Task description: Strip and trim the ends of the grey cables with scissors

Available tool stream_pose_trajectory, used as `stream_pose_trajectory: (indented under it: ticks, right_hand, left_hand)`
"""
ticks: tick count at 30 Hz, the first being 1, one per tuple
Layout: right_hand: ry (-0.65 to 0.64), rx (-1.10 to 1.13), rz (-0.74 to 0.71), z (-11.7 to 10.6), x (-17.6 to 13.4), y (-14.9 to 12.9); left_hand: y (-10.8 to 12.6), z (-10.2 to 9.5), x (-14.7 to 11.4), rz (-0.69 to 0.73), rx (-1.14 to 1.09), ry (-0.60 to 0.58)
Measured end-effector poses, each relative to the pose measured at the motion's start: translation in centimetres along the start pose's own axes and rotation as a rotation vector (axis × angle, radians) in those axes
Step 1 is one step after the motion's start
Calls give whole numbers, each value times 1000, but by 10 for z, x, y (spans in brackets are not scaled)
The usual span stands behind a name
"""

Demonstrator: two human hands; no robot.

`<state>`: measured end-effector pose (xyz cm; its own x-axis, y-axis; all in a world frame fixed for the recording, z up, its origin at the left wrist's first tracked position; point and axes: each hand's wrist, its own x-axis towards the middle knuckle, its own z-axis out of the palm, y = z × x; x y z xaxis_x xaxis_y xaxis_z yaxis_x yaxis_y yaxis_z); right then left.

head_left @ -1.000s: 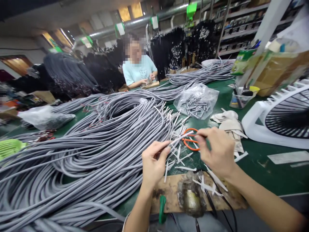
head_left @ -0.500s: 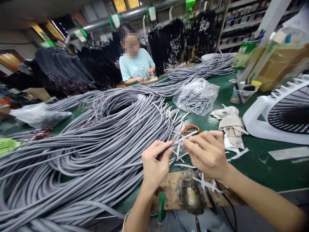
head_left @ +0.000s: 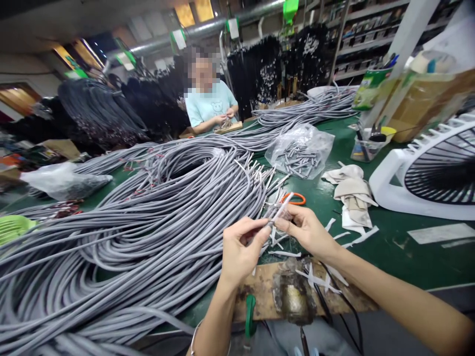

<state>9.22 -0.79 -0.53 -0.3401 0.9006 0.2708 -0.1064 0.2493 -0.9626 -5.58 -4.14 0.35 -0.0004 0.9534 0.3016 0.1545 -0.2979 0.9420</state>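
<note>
My left hand (head_left: 239,254) is closed, thumb and fingers pinching a grey cable near its stripped end; most of that piece is hidden by the fingers. Close beside it, my right hand (head_left: 309,230) pinches at the cable's end, where a white strip (head_left: 285,203) sticks up at a slant. Exactly what lies between the right fingertips is partly hidden. Left of my hands spreads a big coiled bundle of grey cables (head_left: 159,222) with pale stripped ends. Just beyond my fingers lie orange-handled scissors (head_left: 298,199). White scraps (head_left: 285,254) litter the table underneath.
Nearest me, a wooden board (head_left: 261,284) carries a worn metal block (head_left: 295,296) and a green clamp (head_left: 250,311). A plastic bag (head_left: 302,151) of short grey pieces, cloths (head_left: 354,198) and a white fan (head_left: 393,183) stand right. Across the table a person (head_left: 211,106) works.
My right hand has turned, its fingers now closed in nearer the left hand. The white strip stands more steeply. My left hand has shifted slightly right and keeps its pinch.
</note>
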Motion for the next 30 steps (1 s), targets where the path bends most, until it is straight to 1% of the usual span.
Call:
stream_pose_trajectory:
  ticks: [3,7,11,15,19,22,24,25,27,29,30]
  right_hand:
    - [35,40,28,-3,0,-3]
    - [139,105,20,-12,-1,-5]
    - [142,30,-14,-17,-2,-8]
    - [128,-60,-53,-17,-3,-12]
    - [122,-167,-84,-18,-4,-13]
    - [128,-221,-113,-18,-6,-12]
    - [153,-271,-148,-15,-8,-11]
    - [186,-311,-172,-14,-9,-11]
    - [298,-438,-233,-12,-10,-10]
    - [441,-575,-284,-15,-9,-10]
    - [535,-617,-305,-20,-8,-11]
  left_hand:
    - [-3,2,0,-89,-96,-22]
    - [-6,1,1,-127,-175,-56]
    - [-3,3,4,-156,-186,-108]
    - [-2,6,5,-163,-107,-100]
    - [-4,11,6,-103,7,-76]
    - [-5,16,7,-94,32,-35]
    - [-4,19,7,-101,50,13]
    - [-4,21,7,-105,64,39]
    - [-3,23,6,-124,81,87]
    - [-3,24,6,-158,62,123]
    - [-3,24,6,-185,40,138]
